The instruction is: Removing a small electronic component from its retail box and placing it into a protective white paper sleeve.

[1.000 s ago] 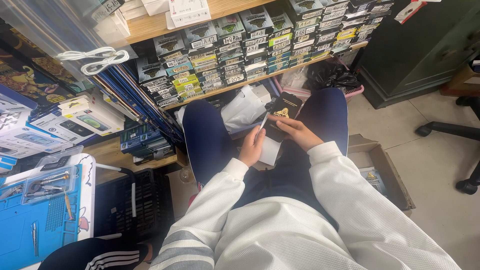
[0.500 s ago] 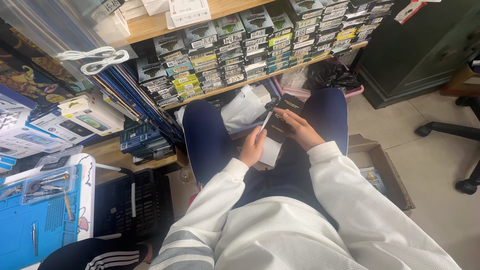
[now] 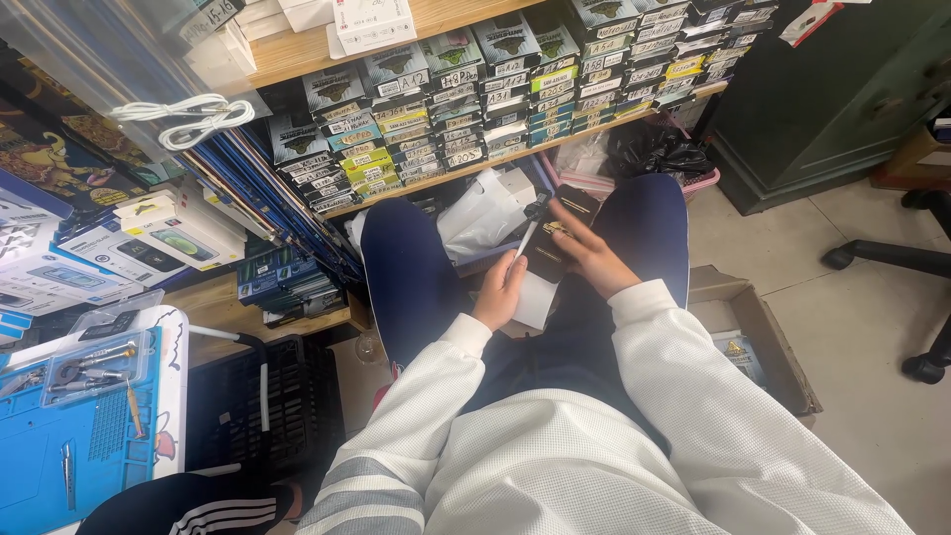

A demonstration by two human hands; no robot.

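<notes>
A long wooden shelf (image 3: 555, 149) runs across the top of the view, packed with rows of small labelled boxes (image 3: 466, 89). To the left lies a blue work mat (image 3: 59, 466) on the bench, with a clear tray of small hand tools (image 3: 84, 367) on it. On the floor to the right sits an open brown cardboard box (image 3: 763, 337).

The person sits facing the shelf, in a white ribbed jacket and dark blue trousers, with the work held in the lap between the knees. The right hand (image 3: 584, 260) cradles a flat dark rectangular device (image 3: 555, 243), seemingly a phone with its back off; the fingers wrap one long edge and the thumb lies over its face, so the grip is closed on the device. A white sheet or pouch (image 3: 535, 295) sits just under it. The left hand (image 3: 500, 287) pinches a thin white-shafted tool with a dark tip (image 3: 528, 233), perhaps a brush or pry stick; the view is too small to tell which. Its tip touches or hangs just over the upper edge of the device.

To do this step well, the right hand should brace the device against the thigh so it cannot rock, keeping fingers away from the exposed inner face. The tool wants a light hold near the tip, with short, shallow strokes and the wrist resting on the leg. The lap is a poor catch-all: small parts could slip to the floor.
</notes>
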